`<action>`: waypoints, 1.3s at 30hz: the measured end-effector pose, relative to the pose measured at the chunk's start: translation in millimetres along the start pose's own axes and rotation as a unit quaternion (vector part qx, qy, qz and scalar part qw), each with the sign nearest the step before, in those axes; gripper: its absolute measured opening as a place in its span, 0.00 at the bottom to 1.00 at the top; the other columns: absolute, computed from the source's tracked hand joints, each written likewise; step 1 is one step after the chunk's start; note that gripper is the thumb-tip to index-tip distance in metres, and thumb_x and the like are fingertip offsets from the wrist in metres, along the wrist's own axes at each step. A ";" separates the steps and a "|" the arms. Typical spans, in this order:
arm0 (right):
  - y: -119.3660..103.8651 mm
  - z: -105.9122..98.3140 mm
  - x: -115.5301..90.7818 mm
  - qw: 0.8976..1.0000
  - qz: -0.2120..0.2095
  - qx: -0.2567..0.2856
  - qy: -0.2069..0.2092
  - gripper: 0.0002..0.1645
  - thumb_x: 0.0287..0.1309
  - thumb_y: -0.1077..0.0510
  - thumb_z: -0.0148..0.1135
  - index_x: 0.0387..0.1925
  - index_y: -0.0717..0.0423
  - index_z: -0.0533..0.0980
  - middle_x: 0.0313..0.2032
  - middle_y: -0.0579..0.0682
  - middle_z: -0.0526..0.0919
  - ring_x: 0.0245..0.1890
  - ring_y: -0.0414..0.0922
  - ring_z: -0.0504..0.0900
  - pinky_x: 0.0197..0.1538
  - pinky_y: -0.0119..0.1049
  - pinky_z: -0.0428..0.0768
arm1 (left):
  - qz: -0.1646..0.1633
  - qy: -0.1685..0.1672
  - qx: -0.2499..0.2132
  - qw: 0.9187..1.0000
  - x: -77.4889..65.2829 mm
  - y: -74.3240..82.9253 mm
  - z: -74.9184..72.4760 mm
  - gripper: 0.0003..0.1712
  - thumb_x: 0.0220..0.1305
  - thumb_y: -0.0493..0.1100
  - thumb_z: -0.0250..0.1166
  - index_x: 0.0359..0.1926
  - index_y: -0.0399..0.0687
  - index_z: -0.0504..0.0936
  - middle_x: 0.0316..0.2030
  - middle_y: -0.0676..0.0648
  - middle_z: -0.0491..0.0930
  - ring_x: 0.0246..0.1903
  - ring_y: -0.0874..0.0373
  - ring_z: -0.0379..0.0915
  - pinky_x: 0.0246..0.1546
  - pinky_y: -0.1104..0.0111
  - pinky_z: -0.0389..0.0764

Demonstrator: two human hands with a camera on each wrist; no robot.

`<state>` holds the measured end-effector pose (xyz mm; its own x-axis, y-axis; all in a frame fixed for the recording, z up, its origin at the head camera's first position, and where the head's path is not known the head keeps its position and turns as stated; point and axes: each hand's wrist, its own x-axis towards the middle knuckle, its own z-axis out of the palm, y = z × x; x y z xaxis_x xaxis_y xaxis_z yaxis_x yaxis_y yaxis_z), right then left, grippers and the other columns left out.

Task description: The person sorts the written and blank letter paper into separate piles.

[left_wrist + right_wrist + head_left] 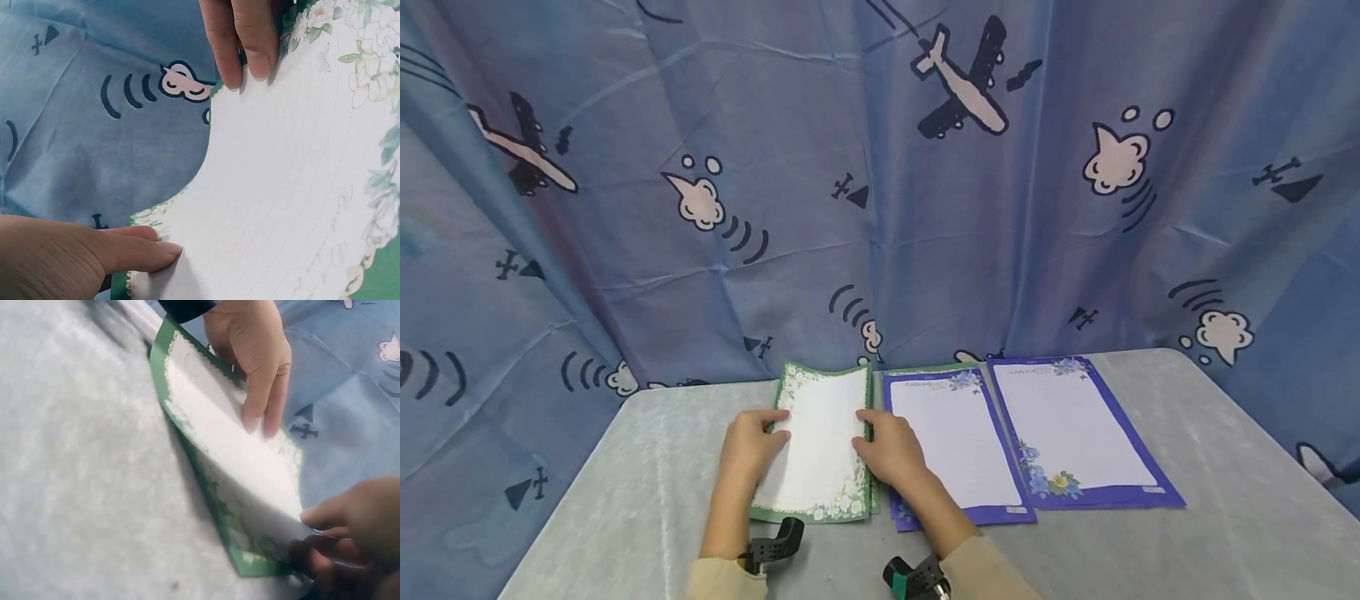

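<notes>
A: Where is the green-bordered sheet [823, 442]?
B: Between the two hands, left of the purple-bordered sheets; its middle is white, with pale flowers along the border; both wrist views show it bowed, with its edges curving.

A: And the left hand [748, 450]?
B: Its grip is clamped on the sheet's left edge; thumb and index finger lie on the white face.

A: The right hand [891, 447]?
B: That grip is clamped on the right edge; in the right wrist view the thumb is on the face and other fingers are beneath; the forearm crosses the lower left of the nearer purple sheet [955, 450].

A: What lies around them?
B: The farther purple sheet [1075, 425] is to the right, blue flowers in two of its corners; a strip of green shows behind the nearer one's top; all of it is on a pale grey surface [625, 500]; behind hangs a blue curtain [805, 167] printed with planes and clouds.
</notes>
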<state>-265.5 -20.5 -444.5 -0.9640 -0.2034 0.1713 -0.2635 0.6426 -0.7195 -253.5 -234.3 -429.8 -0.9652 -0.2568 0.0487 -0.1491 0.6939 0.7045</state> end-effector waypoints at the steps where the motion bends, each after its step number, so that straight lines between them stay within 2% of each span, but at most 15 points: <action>1: 0.7 1.0 -0.2 1.000 0.002 -0.004 0.001 0.25 0.59 0.59 0.69 0.58 0.60 0.81 0.53 0.61 0.86 0.56 0.61 0.84 0.54 0.55 0.83 | 0.000 0.001 0.001 1.000 0.0 -0.6 1.2 0.19 0.62 0.34 0.67 0.55 0.42 0.86 0.60 0.34 0.80 0.62 0.38 0.75 0.57 0.46 0.77; 8: 2.0 5.3 -1.6 0.999 -0.005 -0.036 0.014 0.25 0.58 0.58 0.71 0.57 0.58 0.81 0.52 0.61 0.87 0.52 0.61 0.86 0.47 0.55 0.85 | -0.003 0.007 0.006 1.000 0.1 -3.5 6.6 0.19 0.62 0.36 0.67 0.55 0.43 0.86 0.59 0.35 0.81 0.63 0.37 0.75 0.58 0.45 0.77; 18: 1.5 7.9 -2.2 0.992 -0.011 -0.112 0.051 0.24 0.58 0.53 0.72 0.56 0.55 0.83 0.53 0.57 0.87 0.51 0.56 0.86 0.47 0.52 0.84 | 0.000 0.031 0.007 1.000 1.3 -5.5 11.4 0.19 0.62 0.38 0.68 0.55 0.42 0.86 0.58 0.35 0.82 0.62 0.37 0.75 0.60 0.44 0.75; 20: 1.3 7.9 -2.3 0.991 -0.013 -0.119 0.056 0.23 0.57 0.53 0.72 0.55 0.55 0.83 0.50 0.58 0.88 0.48 0.56 0.86 0.44 0.51 0.84 | 0.000 0.037 0.007 0.999 0.7 -5.0 12.2 0.19 0.62 0.37 0.68 0.55 0.41 0.86 0.57 0.35 0.82 0.62 0.37 0.75 0.61 0.44 0.75; 26: 0.6 6.8 -2.4 0.992 0.003 -0.115 0.055 0.23 0.58 0.53 0.72 0.54 0.56 0.84 0.43 0.61 0.88 0.41 0.55 0.85 0.37 0.48 0.83 | 0.001 0.049 0.011 0.999 1.8 -6.7 15.4 0.19 0.62 0.37 0.68 0.55 0.39 0.86 0.58 0.34 0.82 0.63 0.36 0.75 0.62 0.44 0.74; 32: 0.4 6.8 -3.2 0.993 0.009 -0.101 0.053 0.22 0.58 0.53 0.71 0.53 0.57 0.84 0.43 0.61 0.88 0.42 0.55 0.85 0.37 0.48 0.83 | 0.000 0.049 0.008 0.999 3.5 -9.8 16.6 0.21 0.61 0.36 0.69 0.56 0.37 0.84 0.59 0.33 0.81 0.63 0.35 0.74 0.63 0.44 0.74; 39: 1.0 6.7 -4.1 0.995 0.005 -0.085 0.050 0.20 0.58 0.53 0.71 0.51 0.57 0.85 0.44 0.60 0.88 0.44 0.56 0.85 0.39 0.49 0.83 | 0.002 0.032 0.031 0.999 3.5 -9.9 14.1 0.25 0.62 0.38 0.68 0.60 0.32 0.80 0.60 0.30 0.79 0.63 0.33 0.73 0.62 0.43 0.74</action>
<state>-261.6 -24.0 -450.4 -0.9631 -0.1269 0.2373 -0.2479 0.7615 -0.5989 -258.4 -232.6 -446.6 -0.9505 -0.2952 0.0970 -0.1612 0.7352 0.6584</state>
